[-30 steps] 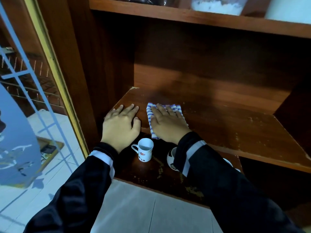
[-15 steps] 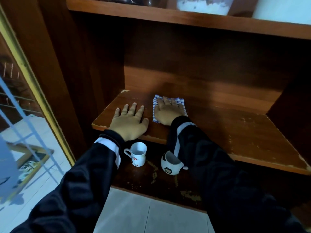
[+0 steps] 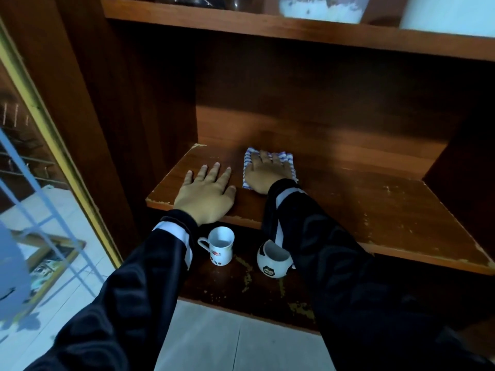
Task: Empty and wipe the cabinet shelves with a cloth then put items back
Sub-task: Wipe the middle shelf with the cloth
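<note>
The middle shelf (image 3: 375,204) of the wooden cabinet carries only the two hands and the cloth (image 3: 288,159). The cloth, white with blue stripes, lies flat on the left half of the shelf, towards the back wall. The right hand (image 3: 267,175) presses it down with its palm, fingers straight and pointing to 12 o'clock, so that only the cloth's edges show around the hand. At 8 o'clock of it, just beside it and apart from the cloth, the left hand (image 3: 206,194) rests flat on the bare wood near the shelf's front edge, fingers spread and straight, holding nothing. Both arms wear dark sleeves with a white band.

On the bottom shelf (image 3: 241,285), at 6 o'clock of the left hand, a white mug (image 3: 221,246) stands upright, its handle to 9 o'clock. At 3 o'clock of it stands a football-patterned mug (image 3: 273,263), partly hidden by the right sleeve. On the upper shelf (image 3: 294,30), at 12 o'clock, a container (image 3: 321,6) holds something white.
</note>
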Motion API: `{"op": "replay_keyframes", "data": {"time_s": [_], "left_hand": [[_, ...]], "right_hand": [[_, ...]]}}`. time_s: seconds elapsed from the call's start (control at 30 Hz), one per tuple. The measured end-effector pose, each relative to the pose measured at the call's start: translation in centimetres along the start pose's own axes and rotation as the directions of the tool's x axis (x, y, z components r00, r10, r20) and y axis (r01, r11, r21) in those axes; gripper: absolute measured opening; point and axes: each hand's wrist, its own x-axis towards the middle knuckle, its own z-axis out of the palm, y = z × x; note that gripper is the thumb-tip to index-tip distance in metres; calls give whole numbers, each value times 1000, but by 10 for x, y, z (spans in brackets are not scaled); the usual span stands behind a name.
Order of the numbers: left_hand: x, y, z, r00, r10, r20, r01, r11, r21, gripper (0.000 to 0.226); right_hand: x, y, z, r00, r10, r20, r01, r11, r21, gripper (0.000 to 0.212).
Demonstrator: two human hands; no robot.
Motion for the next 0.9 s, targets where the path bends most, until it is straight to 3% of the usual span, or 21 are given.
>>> {"op": "replay_keyframes", "data": {"time_s": [0.47,0.63,0.9], "left_hand": [[-1,4,0,1000,-27,-1,27,1000,9,59],[-1,18,-1,997,-76,25,75,997,7,60],[12,43,4,999,-32,22,32,999,5,60]], "right_hand": [[-77,20,10,993,-121,-9,121,993,-6,54],[-90,33,10,995,-93,-22,93,995,-22,54],[-69,38,4,999,-19,-33,19,1000,-17,56]]}}
